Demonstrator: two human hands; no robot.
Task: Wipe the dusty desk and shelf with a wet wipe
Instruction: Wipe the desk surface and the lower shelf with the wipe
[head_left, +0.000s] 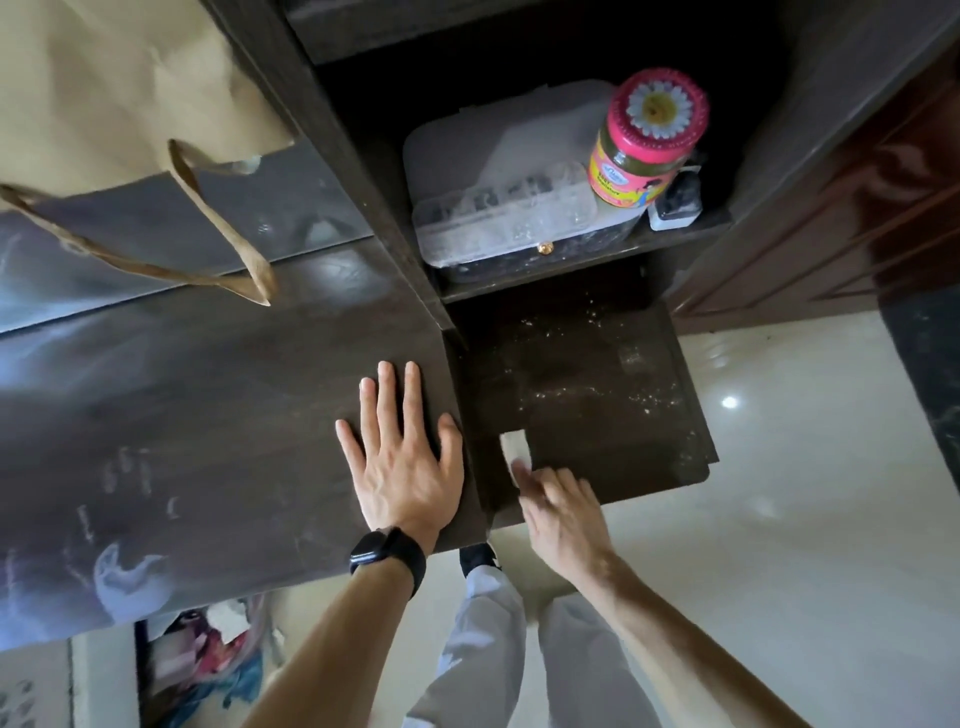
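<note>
My left hand (402, 457) lies flat with straight, spread fingers on the dark wooden desk (208, 415), close to its right edge. Finger streaks show in the dust on the desk's left part. My right hand (558, 512) presses a small folded white wet wipe (515, 449) onto the lower dark shelf (597, 395), near its front left corner. The hand is blurred, and the wipe sticks out beyond its fingertips. White dust specks cover the middle and back of that shelf.
On the upper shelf stand a dusty clear plastic box (506, 208), a pink-lidded jar (647, 140) and a small dark item (675, 202). A brown paper bag (130, 104) hangs over the desk's back left. Glossy pale floor (805, 519) lies to the right.
</note>
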